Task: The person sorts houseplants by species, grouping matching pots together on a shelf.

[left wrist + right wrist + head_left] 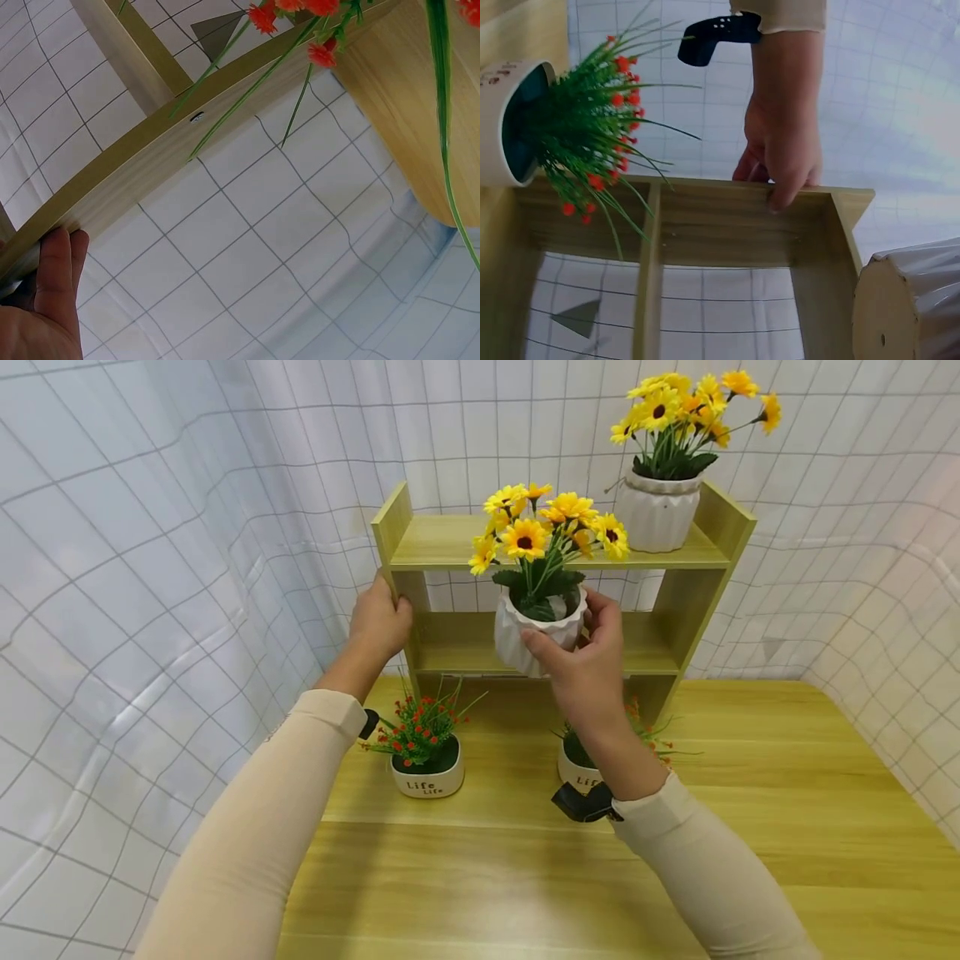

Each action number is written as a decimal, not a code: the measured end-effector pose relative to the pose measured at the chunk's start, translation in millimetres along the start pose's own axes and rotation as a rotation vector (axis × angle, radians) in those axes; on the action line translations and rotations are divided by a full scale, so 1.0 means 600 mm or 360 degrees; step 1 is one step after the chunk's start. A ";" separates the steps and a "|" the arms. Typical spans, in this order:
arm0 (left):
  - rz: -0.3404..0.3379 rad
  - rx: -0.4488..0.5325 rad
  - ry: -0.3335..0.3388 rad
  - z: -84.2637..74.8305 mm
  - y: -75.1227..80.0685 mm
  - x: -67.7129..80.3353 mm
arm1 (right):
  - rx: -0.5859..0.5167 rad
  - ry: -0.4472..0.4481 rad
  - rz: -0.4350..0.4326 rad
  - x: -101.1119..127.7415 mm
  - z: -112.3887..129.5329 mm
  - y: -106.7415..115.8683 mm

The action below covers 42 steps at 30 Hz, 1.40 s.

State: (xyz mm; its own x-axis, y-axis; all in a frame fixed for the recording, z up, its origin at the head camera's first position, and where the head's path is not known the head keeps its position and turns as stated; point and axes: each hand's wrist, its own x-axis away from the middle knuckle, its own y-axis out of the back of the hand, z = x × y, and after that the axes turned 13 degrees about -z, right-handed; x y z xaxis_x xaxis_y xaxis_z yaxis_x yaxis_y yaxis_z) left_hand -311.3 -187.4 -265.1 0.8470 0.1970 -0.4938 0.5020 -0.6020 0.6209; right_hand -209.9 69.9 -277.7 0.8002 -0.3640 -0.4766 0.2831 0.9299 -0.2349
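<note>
Both arms reached fwd in beige sleeves: left hand [380, 620] had fingers wrapped on sth at its side, right hand [584, 653] raised, fingers curled gripping.

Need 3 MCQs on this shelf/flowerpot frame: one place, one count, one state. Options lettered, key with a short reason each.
1. Where does the second pot of yellow flowers stand?
A. on the shelf unit's top board
B. on the table
C. on the lower board

2. How many small pots with red flowers stand on the table?
A. one
B. two
C. four

3. What is the left hand doing?
A. lifting a pot
B. lying flat on the table
C. holding the left side panel of the shelf unit

Key: 1 A, it stands at the right end of the top board. 2 B, one red-flower pot sits left and another is partly hidden behind the right hand, which grips the white ribbed pot. 3 C, its fingers curl round the panel's edge.
</note>
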 end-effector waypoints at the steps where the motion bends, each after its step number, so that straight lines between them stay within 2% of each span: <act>1: 0.0001 0.0001 -0.0003 0.000 0.000 0.001 | -0.0001 0.0006 0.0001 -0.004 0.005 -0.002; 12: -0.0008 -0.0035 0.0004 -0.004 0.003 0.003 | 0.0014 0.0045 0.0033 -0.046 0.047 -0.039; 21: -0.0025 -0.0045 -0.0009 -0.003 0.000 0.005 | 0.0025 -0.0059 0.0037 -0.083 0.064 -0.058; 30: -0.0031 -0.0035 -0.0010 -0.002 0.001 0.004 | 0.0075 -0.0027 0.0053 -0.119 0.073 -0.085; 36: -0.0052 -0.0047 -0.0027 0.002 0.003 0.000 | 0.0125 -0.0119 0.0097 -0.140 0.068 -0.112; 42: -0.0012 -0.0023 -0.0028 0.002 0.001 0.001 | 0.0189 -0.0206 0.0092 -0.154 0.063 -0.126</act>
State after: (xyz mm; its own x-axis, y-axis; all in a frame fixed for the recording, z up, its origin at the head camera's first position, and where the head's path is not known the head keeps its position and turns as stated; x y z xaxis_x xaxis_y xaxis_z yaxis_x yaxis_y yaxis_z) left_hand -310.9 -188.6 -265.7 0.8399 0.1879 -0.5091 0.5112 -0.5891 0.6258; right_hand -285.5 35.3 -183.6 0.8761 -0.3073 -0.3714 0.2892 0.9515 -0.1050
